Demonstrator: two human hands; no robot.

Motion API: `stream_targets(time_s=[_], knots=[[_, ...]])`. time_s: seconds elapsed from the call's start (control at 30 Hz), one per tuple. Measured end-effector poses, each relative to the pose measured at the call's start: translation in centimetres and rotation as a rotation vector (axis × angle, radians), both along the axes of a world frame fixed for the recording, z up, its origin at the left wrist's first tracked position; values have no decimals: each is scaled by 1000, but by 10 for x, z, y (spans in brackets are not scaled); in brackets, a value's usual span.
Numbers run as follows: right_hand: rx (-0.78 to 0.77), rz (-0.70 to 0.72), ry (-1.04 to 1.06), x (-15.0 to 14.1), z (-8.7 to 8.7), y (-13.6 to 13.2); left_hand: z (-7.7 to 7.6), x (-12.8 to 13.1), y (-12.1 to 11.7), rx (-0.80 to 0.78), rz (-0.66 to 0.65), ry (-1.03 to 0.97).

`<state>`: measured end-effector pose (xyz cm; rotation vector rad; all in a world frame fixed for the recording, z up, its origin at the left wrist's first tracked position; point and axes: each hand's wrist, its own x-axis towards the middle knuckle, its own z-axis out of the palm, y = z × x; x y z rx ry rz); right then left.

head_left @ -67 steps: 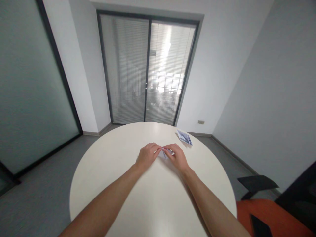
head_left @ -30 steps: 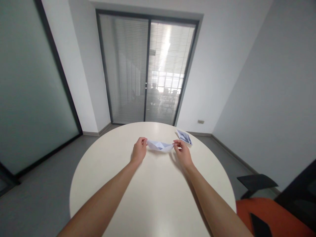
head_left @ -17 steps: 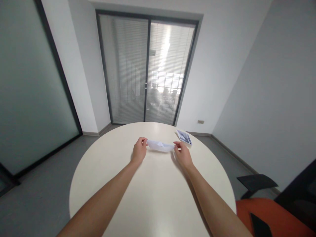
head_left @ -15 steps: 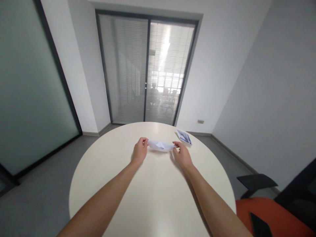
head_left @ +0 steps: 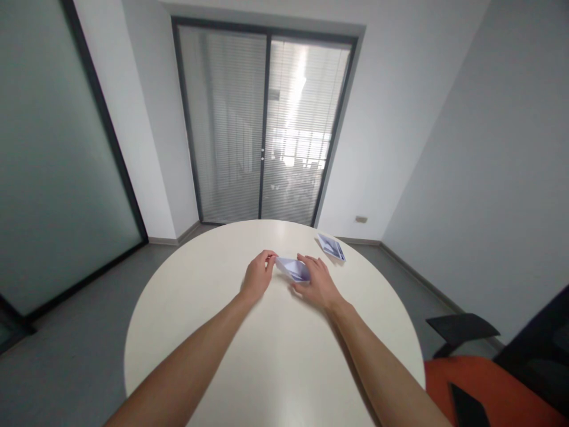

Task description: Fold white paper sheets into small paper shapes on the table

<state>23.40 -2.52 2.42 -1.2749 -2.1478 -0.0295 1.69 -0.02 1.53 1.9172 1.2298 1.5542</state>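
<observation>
A small folded paper boat (head_left: 291,269), white with bluish shaded folds, is held just over the table between both hands. My left hand (head_left: 258,277) pinches its left tip between thumb and fingers. Around the boat's right end is my right hand (head_left: 319,286), fingers on the far side and thumb on the near side, so that end is partly hidden. Its hollow, open side faces toward me.
A second folded paper piece (head_left: 331,247) with dark areas lies at the far right of the round white table (head_left: 275,367). An orange chair (head_left: 484,385) with black armrests stands at the right. Beyond the table is a glass door (head_left: 226,130) with blinds.
The paper boat has gone from stretched out lengthwise to shorter and wider with its hollow showing. My right hand has moved left, from its right tip to around that end; my left shifted slightly right.
</observation>
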Motion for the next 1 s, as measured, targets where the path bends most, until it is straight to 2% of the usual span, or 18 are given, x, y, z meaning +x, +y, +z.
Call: stream_targets(time_s=[0.2, 0.5, 0.63, 0.77, 0.87, 1.0], knots=[[3, 33, 97, -1, 5, -3, 0, -1, 2, -13, 23, -5], [-35, 43, 148, 3, 3, 4, 3, -2, -2, -109, 152, 65], [-43, 57, 158, 3, 1, 5, 10, -1, -11, 89, 167, 229], [-43, 75, 162, 1, -1, 4, 16, 3, -24, 258, 57, 474], [-62, 81, 162, 0, -2, 4, 16, 8, -30, 293, -18, 613], [-50, 83, 132, -2, -1, 3, 10, 11, -29, 257, -37, 692]])
